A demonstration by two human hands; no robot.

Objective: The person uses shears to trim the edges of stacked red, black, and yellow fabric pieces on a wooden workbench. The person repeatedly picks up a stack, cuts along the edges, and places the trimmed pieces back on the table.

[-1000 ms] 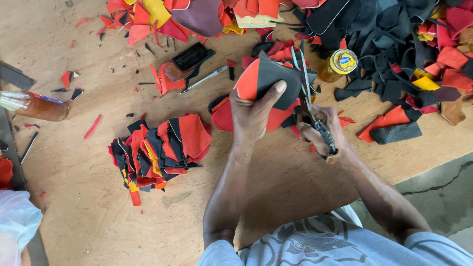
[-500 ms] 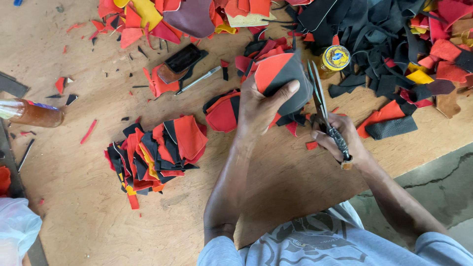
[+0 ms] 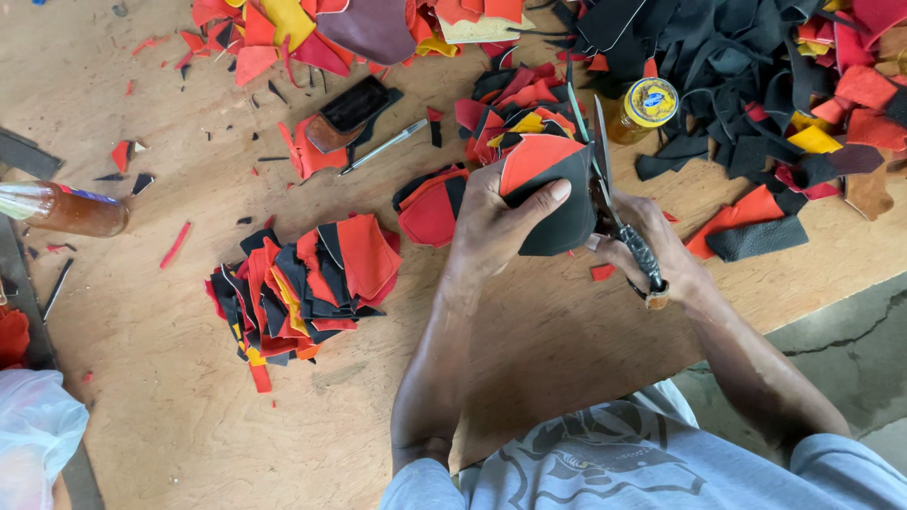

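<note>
A leather-cutting workshop, plainly: a scuffed plywood workbench (image 3: 170, 397) strewn with red, black and yellow offcuts (image 3: 756, 57), a sorted stack of cut pieces (image 3: 302, 279), shears (image 3: 614, 203) and a glue jar (image 3: 647, 106).

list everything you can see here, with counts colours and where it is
held piece: one, black and orange, in left hand
scissors: one, dark, in right hand
stack: one, orange, black, yellow, left of hands
scrap heap: many, mostly black, red, yellow, top right
jar: one, amber, yellow lid, by heap
bottle: one, amber, left edge
pen: one, silvery, top centre
bag: one, white, bottom left
table: one, wood
left hand: one, gripping piece
right hand: one, on scissors
</note>
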